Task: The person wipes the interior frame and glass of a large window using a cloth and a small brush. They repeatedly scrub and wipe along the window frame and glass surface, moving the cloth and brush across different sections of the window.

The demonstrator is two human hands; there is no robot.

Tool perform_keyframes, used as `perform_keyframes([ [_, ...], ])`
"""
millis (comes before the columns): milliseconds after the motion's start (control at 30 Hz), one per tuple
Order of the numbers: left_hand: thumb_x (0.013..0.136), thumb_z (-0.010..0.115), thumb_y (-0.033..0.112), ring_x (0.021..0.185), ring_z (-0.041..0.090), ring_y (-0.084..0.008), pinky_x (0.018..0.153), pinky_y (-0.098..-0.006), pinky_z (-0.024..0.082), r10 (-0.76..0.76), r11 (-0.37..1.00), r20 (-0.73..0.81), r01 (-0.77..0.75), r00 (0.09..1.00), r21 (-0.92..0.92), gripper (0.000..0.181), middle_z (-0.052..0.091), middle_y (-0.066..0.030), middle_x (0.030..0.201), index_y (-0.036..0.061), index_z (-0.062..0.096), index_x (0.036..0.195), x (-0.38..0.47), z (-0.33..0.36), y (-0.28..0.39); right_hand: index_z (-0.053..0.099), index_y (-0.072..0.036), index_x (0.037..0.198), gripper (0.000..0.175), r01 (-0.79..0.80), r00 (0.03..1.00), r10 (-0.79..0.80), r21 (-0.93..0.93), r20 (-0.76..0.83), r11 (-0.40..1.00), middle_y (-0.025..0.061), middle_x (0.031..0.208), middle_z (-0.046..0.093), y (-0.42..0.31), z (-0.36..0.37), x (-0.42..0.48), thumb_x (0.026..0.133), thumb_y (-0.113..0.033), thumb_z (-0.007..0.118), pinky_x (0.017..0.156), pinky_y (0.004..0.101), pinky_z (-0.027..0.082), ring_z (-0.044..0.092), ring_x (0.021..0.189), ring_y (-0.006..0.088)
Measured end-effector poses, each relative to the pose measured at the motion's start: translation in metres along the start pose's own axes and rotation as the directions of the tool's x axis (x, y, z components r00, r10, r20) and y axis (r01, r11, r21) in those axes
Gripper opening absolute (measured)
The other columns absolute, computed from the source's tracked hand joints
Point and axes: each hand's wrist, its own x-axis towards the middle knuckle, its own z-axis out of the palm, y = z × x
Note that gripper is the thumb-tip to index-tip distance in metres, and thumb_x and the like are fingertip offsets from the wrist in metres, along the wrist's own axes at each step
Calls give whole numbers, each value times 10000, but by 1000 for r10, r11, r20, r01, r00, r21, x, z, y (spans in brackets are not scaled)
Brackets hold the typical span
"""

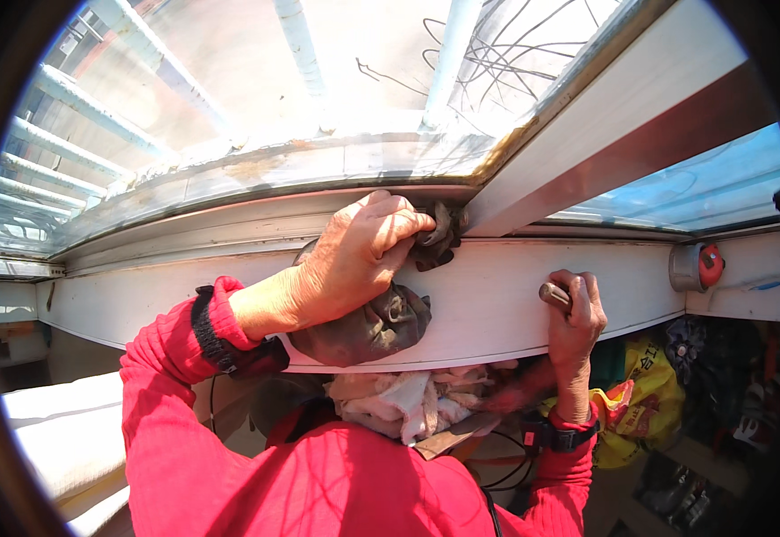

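Note:
My left hand (363, 255) pinches a bunched dark cloth (438, 236) at the bottom corner of the window frame (282, 213). A larger camouflage-coloured part of the cloth (370, 327) hangs below the hand, over the white windowsill (490, 302). Whether both parts are one piece cannot be made out. My right hand (578, 315) is closed around a rounded brown handle (555, 297) at the sill's right side. The far end of that tool is hidden or blurred.
Behind the glass stand pale blue bars (303, 47) and loose wires (504, 54). A tape roll with a red core (697, 266) rests on the sill at right. Light rags (403, 403) lie below the sill, with a yellow printed bag (641, 409) farther right. White padded material (68, 443) is at left.

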Motion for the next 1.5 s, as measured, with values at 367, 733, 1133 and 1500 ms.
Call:
perform_keyframes([
  [367, 869, 667, -3, 853, 654, -179, 770, -313, 515, -283, 941, 55, 288, 958, -176, 211, 651, -95, 950, 17, 593, 1065, -12, -22, 8, 657, -41, 942, 164, 31, 999, -30, 40, -27, 999, 110, 795, 601, -2, -3, 0, 798, 3, 723, 614, 345, 507, 642, 693, 294],
  [733, 925, 457, -95, 1094, 582, -112, 967, -288, 480, -128, 489, 345, 362, 930, -794, 312, 615, -28, 1132, -14, 565, 1207, -9, -35, 26, 664, -79, 1210, 360, -387, 872, 43, 632, 488, 672, 74, 679, 538, -106, -3, 38, 876, -142, 780, 609, 257, 450, 470, 622, 156],
  [1133, 788, 704, 23, 727, 555, -354, 726, -445, 490, 235, 971, 222, -221, 946, -87, 211, 573, -117, 795, 39, 618, 981, -32, -49, 33, 637, -34, 994, 269, 320, 946, -322, -45, -32, 946, 97, 755, 596, -118, -66, 17, 774, -96, 779, 542, 345, 451, 597, 608, 264],
  [1500, 965, 598, 109, 751, 569, -503, 612, -474, 455, -240, 969, 94, 244, 966, -32, 139, 587, -273, 748, 8, 553, 1049, -8, -7, -12, 695, -56, 1094, 458, 300, 952, -305, -149, -10, 942, 106, 880, 632, -111, -29, 44, 731, -305, 819, 660, 362, 482, 578, 717, 263],
])
